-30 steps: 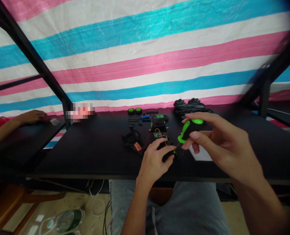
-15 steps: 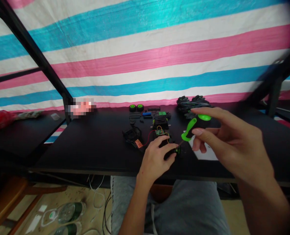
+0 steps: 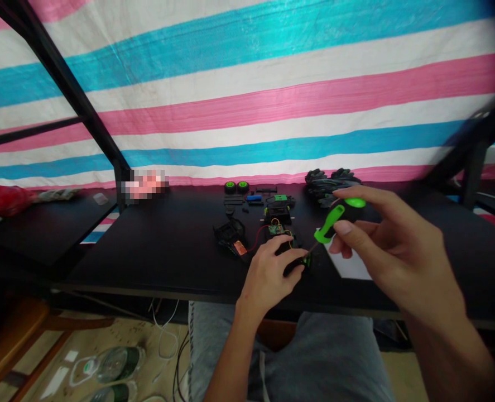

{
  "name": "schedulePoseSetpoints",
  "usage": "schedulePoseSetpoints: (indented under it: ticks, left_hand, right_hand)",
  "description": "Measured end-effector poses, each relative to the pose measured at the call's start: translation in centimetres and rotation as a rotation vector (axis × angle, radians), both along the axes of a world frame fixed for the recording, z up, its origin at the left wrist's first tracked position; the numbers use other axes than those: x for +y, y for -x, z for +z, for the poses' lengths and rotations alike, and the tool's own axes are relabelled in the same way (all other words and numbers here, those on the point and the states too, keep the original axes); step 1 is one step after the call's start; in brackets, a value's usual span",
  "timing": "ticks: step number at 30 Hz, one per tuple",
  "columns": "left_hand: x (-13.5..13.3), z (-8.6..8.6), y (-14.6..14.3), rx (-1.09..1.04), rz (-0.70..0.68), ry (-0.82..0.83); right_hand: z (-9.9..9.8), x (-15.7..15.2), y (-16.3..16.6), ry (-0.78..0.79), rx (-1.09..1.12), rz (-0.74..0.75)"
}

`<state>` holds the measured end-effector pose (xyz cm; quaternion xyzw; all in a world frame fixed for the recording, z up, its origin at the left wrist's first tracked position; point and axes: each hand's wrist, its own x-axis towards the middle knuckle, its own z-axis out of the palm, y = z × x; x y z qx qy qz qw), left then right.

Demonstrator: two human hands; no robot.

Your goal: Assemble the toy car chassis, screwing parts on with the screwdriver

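Observation:
My right hand (image 3: 392,251) is closed around the black and green handle of a screwdriver (image 3: 335,219), whose thin shaft slants down to the left. Its tip meets a small black part (image 3: 298,264) that my left hand (image 3: 270,274) pinches against the black table (image 3: 163,251). Just behind my left hand lies a green circuit board (image 3: 277,229) with red and yellow wires, and a black plastic frame (image 3: 229,233) with an orange piece.
Further back lie two green-hubbed wheels (image 3: 236,186), a blue battery (image 3: 253,197), small black parts and a black toy car body (image 3: 328,184). A white paper (image 3: 350,267) lies under my right hand. Bottles (image 3: 113,364) and cables lie on the floor. A striped tarp hangs behind.
The other person's arm at the far left has gone from view. My hands keep the same grip on the screwdriver and the part; the view has shifted slightly.

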<state>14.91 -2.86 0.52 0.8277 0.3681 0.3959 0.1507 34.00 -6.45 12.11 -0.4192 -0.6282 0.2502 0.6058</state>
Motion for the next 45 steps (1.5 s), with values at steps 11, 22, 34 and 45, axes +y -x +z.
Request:
schedulePoseSetpoints:
  ticks: [11, 22, 34, 45]
  left_hand:
    - [0.0, 0.0, 0.1, -0.019, -0.012, 0.01]
    - [0.1, -0.1, 0.1, -0.022, -0.013, 0.011]
    - [0.0, 0.0, 0.0, -0.007, -0.01, 0.004]
    - [0.2, 0.1, 0.1, -0.016, -0.026, 0.011]
  right_hand:
    - [0.3, -0.1, 0.1, 0.003, -0.074, 0.021]
    - [-0.6, -0.6, -0.3, 0.0, -0.049, -0.002]
    - [-0.8, -0.5, -0.4, -0.064, -0.056, -0.112]
    - [-0.6, -0.3, -0.5, -0.04, -0.01, -0.038]
